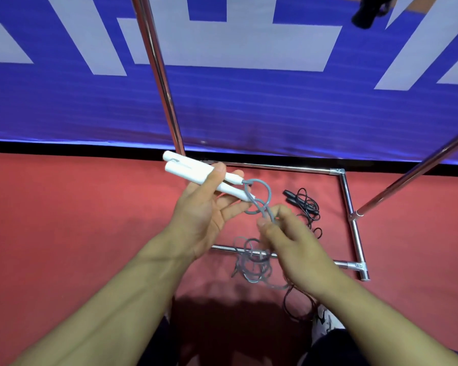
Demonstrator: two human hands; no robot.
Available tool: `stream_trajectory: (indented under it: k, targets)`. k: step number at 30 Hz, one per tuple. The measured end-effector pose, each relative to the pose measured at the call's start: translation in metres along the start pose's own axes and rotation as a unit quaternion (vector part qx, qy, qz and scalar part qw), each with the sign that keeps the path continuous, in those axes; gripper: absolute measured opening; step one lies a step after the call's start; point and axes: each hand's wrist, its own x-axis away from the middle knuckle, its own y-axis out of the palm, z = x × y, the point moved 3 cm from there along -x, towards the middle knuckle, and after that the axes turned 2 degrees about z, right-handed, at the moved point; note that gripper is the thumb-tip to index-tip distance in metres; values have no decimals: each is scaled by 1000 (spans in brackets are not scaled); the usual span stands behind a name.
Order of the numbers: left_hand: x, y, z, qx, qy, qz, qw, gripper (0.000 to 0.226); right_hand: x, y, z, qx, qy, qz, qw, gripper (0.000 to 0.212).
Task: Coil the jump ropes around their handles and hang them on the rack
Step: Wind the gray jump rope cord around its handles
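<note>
Above the rack base (351,207), the left hand (204,215) gripped both white handles (196,171) steady while the right hand (291,241) pinched the grey rope (265,204) for wrapping.

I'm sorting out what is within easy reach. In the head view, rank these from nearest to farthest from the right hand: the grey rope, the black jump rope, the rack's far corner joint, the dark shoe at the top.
1. Grey rope: pinched in the right hand.
2. Black jump rope: on the floor, just beyond the hand.
3. Corner joint: farther back, to the right.
4. Dark shoe: top edge, far away.

Bare forearms (111,299), dark trousers (336,350)
</note>
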Motion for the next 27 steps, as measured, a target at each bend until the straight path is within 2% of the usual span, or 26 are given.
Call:
stream_trajectory:
  k: [3,6,9,12,15,17,20,23,27]
  targets:
    - [-1,-5,2,-29,15,21,999,16,-5,-11,-8,-41,5,67,997,10]
    - [2,-3,2,-63,20,17,998,17,-9,-20,-11,-72,11,106,992,22]
    - [3,-2,1,-72,26,14,997,12,-9,-21,-10,-95,34,101,990,26]
    - [2,-4,2,-62,23,21,998,18,-8,-22,-12,-148,37,91,984,22]
    - [1,-5,2,-58,24,27,998,20,-7,-24,-14,-136,-1,106,985,31]
    - [1,-4,2,-30,16,27,999,17,-6,-25,-15,-115,-32,111,987,29]
    - [0,-6,1,32,-10,32,999,11,-6,-19,-12,-94,-28,55,994,17]
    - [2,-4,-2,57,-32,15,998,14,-7,-11,-3,-90,21,-10,996,23]
    - [7,3,-4,107,-66,-32,991,15,-7,-7,3,-108,74,-48,990,24]
